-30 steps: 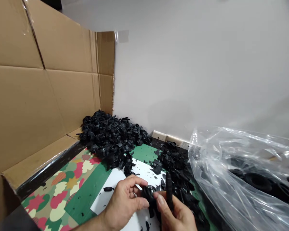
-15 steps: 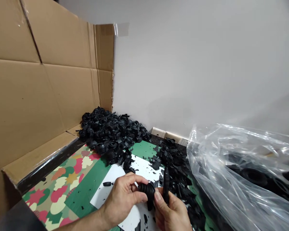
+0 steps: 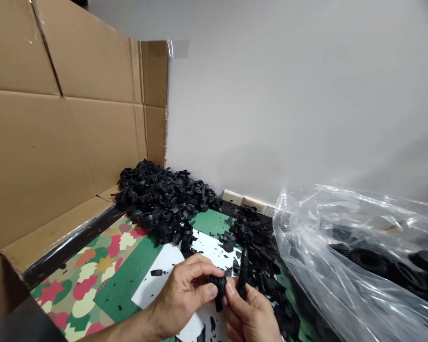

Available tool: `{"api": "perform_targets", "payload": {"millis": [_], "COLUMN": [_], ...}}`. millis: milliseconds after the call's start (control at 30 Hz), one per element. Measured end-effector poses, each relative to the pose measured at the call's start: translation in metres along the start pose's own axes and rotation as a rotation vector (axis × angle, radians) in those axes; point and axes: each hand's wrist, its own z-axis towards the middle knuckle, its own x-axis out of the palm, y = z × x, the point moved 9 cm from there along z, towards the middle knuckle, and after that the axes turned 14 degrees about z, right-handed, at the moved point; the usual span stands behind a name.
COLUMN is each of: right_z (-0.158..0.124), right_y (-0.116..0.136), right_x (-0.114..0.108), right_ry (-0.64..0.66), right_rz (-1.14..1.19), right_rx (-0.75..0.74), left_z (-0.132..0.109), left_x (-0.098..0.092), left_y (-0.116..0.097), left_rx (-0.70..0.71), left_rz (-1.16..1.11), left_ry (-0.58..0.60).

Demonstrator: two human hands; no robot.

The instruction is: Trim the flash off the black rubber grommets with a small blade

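My left hand (image 3: 180, 297) pinches a ribbed black rubber bellows (image 3: 219, 286) between thumb and fingers, above a white sheet (image 3: 157, 280). Close against it on the right, my right hand (image 3: 251, 313) is closed around a slim black tool (image 3: 243, 270) with a ridged handle, which points upward. The right thumb and fingertips meet the side of the bellows. The tool's working end does not show clearly, so I cannot tell its kind. Black rubber scraps lie on the sheet below the hands, and a small black piece (image 3: 157, 272) rests to the left.
A heap of ribbed black rubber pieces (image 3: 160, 199) lies against the cardboard wall (image 3: 74, 133). Thin black offcuts (image 3: 257, 237) are piled beyond and right of my hands. At the right, a clear plastic bag (image 3: 306, 266) holds larger round black parts. Patterned paper (image 3: 87, 266) covers the left.
The bellows has turned slightly between my fingers, and the left fingertips have shifted over it. The black tool leans a little differently. The whole view has moved slightly.
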Motion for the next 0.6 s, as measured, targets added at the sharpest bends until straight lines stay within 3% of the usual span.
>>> {"api": "perform_targets", "payload": {"millis": [233, 600], "right_z": [0.001, -0.002], "right_y": [0.002, 0.015], "right_x": [-0.003, -0.003], "right_ry": [-0.002, -0.046], "right_rz": [-0.079, -0.350], "right_rx": [-0.055, -0.270], "left_z": [0.001, 0.000], "left_x": [-0.014, -0.016], "left_y": [-0.002, -0.002], "left_rx": [-0.014, -0.025], "left_rz": [0.187, 0.291], "left_ry": [-0.139, -0.166]}}
